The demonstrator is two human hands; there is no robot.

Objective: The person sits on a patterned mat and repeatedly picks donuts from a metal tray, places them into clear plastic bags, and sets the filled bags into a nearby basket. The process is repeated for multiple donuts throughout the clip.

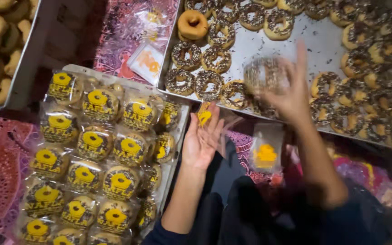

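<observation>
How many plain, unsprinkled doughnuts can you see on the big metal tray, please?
1: a plain doughnut sits at the far left corner of the tray, resting on sprinkled doughnuts. Others may be hidden beyond the frame.
</observation>
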